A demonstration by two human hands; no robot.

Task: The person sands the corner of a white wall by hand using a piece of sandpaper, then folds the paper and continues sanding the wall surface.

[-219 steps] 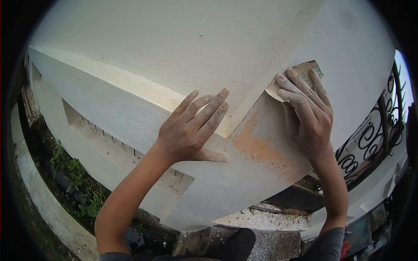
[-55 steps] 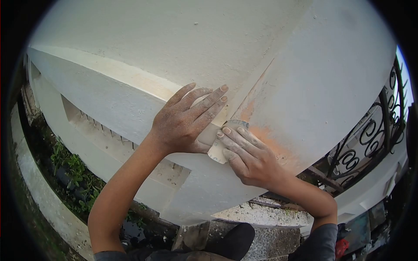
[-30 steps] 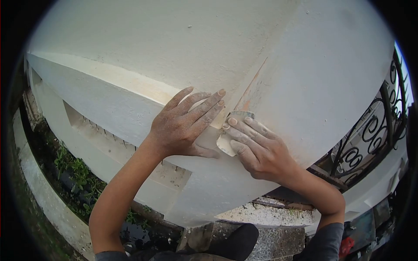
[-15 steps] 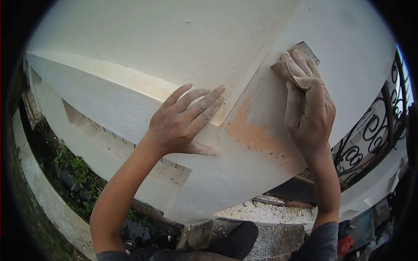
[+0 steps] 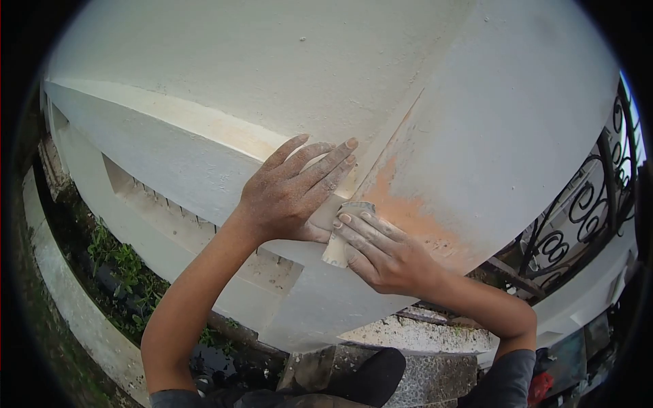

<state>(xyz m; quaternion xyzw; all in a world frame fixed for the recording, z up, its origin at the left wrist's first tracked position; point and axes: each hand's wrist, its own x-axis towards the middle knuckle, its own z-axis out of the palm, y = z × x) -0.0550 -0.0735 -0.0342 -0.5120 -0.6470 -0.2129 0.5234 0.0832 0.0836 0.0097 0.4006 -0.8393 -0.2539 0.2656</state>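
My left hand (image 5: 289, 194) lies with its fingers spread on the pale wall (image 5: 204, 41), over the corner where a ledge (image 5: 197, 136) meets the broad column face. Close beside its thumb, my right hand (image 5: 381, 255) presses a folded piece of dusty sandpaper (image 5: 338, 246) against the wall, fingers over the sheet. An orange-brown patch (image 5: 408, 212) shows on the wall just above and right of my right hand. Pale dust coats both hands.
Black scrolled ironwork (image 5: 592, 197) stands at the right. Green plants (image 5: 126, 272) grow in a dark channel at the lower left. A speckled stone block (image 5: 435, 381) and a red item (image 5: 539, 386) are at the bottom.
My right hand has moved down and left with the sandpaper, from the upper part of the column face to beside my left thumb. My left hand has hardly moved.
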